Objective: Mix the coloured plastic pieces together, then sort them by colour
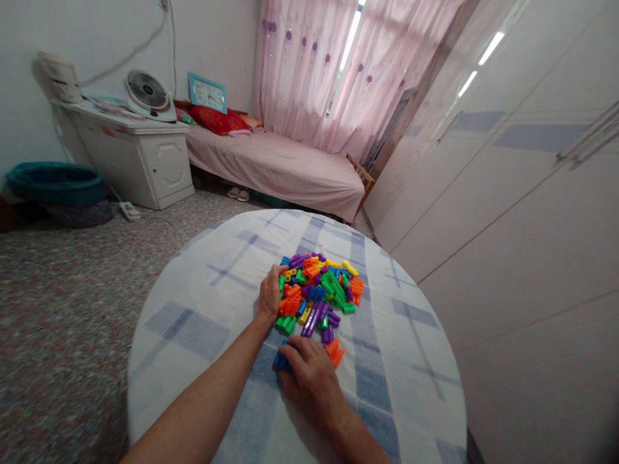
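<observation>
Blocks [333,288] lie heaped, colours mixed. Our left hand [269,294] borders their left, our right hand [310,372] a near blue block [281,361]; we can't tell either grip.

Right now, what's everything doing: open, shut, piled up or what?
Bright multicoloured plastic tube pieces: loosely heaped.
Bare left hand: curved against the heap.
Bare right hand: at blue plastic tubes, grip unclear.
Pink patterned fabric curtains: mostly closed, narrow gap.
Tall white wardrobe doors: shut.
Small white panelled cabinet door: shut.
White round fan: on or off unclear.

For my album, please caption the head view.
Left hand and right hand at a pile of colourful plastic pieces on a table.
</observation>
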The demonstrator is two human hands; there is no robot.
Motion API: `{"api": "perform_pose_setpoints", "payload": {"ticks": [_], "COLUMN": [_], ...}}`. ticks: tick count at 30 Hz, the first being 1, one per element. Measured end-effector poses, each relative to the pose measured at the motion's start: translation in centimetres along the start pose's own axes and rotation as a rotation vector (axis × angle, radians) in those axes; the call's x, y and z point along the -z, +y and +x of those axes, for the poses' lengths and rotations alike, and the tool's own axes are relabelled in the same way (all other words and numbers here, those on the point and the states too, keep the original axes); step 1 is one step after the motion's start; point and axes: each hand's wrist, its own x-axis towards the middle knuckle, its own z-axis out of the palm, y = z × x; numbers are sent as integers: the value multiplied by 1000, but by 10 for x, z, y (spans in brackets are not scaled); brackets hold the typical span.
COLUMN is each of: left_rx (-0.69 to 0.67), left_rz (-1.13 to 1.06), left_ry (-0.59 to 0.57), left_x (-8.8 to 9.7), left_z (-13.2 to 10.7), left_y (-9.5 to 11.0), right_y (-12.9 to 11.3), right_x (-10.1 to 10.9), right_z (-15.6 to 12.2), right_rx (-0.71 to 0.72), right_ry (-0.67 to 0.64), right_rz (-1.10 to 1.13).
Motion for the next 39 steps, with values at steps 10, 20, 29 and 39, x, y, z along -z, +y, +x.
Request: {"api": "perform_pose_setpoints", "payload": {"ticks": [10, 20, 29, 39], "left_rx": [-101, -403, -691, -657], "left_rz": [45, 281, 411, 444], "left_ry": [11, -40, -190, -183], "left_x": [0, -3, -8, -14], "left_z": [-2, -15, -27, -30], "left_y": [2, 18, 19, 19], "right_y": [73, 66, 83, 81], "right_x": [45, 14, 10, 3], "right_z": [48, 27, 52, 47], "right_rx": [-249, -185, -832, -830], "right_ry": [91, -1, 423, 378], "right_rz": [-29, -42, 1022, 1007]}}
